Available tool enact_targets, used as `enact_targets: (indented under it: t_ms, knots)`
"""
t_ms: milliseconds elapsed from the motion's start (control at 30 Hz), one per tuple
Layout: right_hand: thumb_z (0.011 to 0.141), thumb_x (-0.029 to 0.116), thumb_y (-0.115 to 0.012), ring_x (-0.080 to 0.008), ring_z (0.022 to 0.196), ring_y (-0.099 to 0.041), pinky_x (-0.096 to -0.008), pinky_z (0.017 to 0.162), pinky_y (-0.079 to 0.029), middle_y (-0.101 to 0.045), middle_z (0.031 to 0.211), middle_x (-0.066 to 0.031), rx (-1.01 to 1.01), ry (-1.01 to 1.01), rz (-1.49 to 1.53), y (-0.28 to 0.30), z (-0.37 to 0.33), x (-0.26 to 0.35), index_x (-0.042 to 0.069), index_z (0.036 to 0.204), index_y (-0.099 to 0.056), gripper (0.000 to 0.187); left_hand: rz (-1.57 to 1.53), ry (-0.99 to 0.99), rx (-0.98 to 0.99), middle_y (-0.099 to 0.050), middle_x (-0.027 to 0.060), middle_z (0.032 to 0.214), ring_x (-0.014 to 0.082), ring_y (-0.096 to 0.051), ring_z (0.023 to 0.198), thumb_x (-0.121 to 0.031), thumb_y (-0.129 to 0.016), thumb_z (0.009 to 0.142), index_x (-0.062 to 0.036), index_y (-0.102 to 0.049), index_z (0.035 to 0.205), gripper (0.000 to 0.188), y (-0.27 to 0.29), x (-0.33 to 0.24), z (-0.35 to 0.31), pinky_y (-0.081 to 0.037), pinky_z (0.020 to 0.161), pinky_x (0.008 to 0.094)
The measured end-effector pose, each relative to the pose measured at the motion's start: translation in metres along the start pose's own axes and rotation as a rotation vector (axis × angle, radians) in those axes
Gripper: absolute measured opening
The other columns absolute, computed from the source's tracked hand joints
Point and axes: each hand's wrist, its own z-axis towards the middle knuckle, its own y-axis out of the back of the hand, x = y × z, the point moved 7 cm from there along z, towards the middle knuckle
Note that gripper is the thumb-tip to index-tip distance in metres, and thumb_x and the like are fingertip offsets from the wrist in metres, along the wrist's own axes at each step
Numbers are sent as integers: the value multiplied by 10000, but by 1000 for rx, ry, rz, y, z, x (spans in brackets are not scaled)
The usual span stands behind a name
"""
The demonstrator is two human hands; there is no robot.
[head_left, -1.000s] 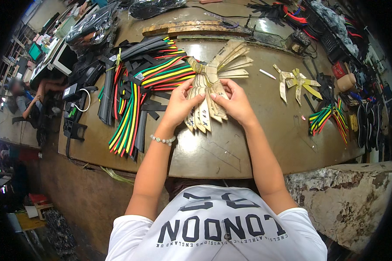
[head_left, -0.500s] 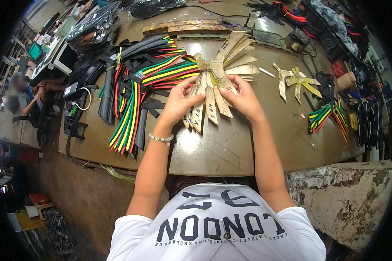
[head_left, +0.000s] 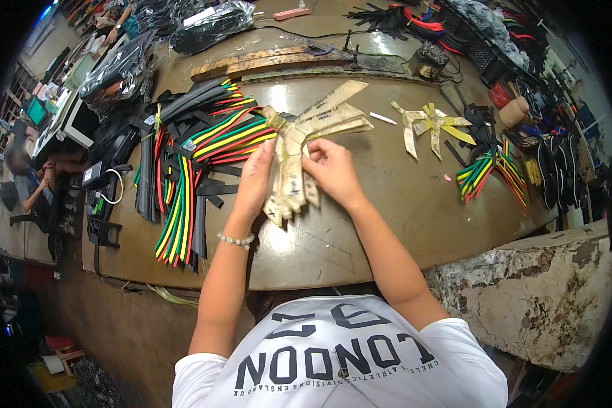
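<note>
A bundle of long cream strips (head_left: 292,146), marked with dark handwriting and pinched together at its middle, stands between my hands over the table. My left hand (head_left: 256,175) presses along the left side of its lower strips, fingers partly behind them. At the right side, my right hand (head_left: 333,171) has its fingers curled against the strips' edge. The lower strips lie close together, while the upper ones point to the far right. Just left of the bundle is a pile of red, yellow, green and black striped straps (head_left: 234,136).
A white stick (head_left: 383,118) and a smaller bunch of cream strips (head_left: 439,124) lie to the right, near more striped straps (head_left: 491,173). Wooden bars (head_left: 272,60) lie across the back. A black device with a white cable (head_left: 94,175) sits left. Another person (head_left: 37,187) sits far left.
The lower strips were fanned out and are now gathered into a narrow stack. Both hands have moved in around them, and the whole view has shifted a little.
</note>
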Motion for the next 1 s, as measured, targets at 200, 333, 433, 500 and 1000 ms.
enact_targets:
  t_ms: [200, 333, 433, 500, 1000]
  knots:
    - [849, 154, -680, -91, 577, -531, -278, 550, -450, -622, 662, -70, 131, 110, 29, -5, 4, 2, -26, 908, -631, 196, 49, 163, -11, -627, 60, 908, 101, -621, 717, -142, -547, 957, 8, -529, 1109, 214, -1, 8, -7, -526, 626, 227]
    - [898, 166, -671, -17, 668, -493, -190, 579, -407, -597, 775, 29, 297, -68, 197, 4, 3, -13, -13, 943, -614, 193, -128, 227, -24, -621, 62, 841, 97, -602, 619, -166, -509, 973, -15, -518, 1082, 186, 1, 16, -5, -509, 533, 221]
    - [897, 191, -671, -30, 629, -487, -215, 546, -400, -578, 695, 15, 223, 2, 158, 22, -8, -9, 1, 888, -601, 203, -326, 115, -115, -568, 61, 851, 93, -533, 630, -177, -440, 1007, -8, -490, 1070, 187, 22, 0, 2, -481, 540, 214]
    - [907, 218, -653, -91, 602, -540, -291, 563, -452, -590, 670, -43, 234, -57, -140, 37, -14, -17, -8, 849, -592, 240, -553, -38, -119, -528, 58, 862, 95, -491, 658, -197, -408, 1022, -11, -467, 1052, 197, 44, -26, 6, -464, 545, 212]
    - [851, 113, -632, -356, 855, -604, -456, 742, -491, -607, 878, -177, -97, 41, -864, 138, -3, -32, 43, 935, -628, 109, 25, 254, 186, -621, 58, 934, 116, -624, 706, -236, -435, 1017, -37, -514, 1142, 248, -95, 49, 54, -539, 595, 251]
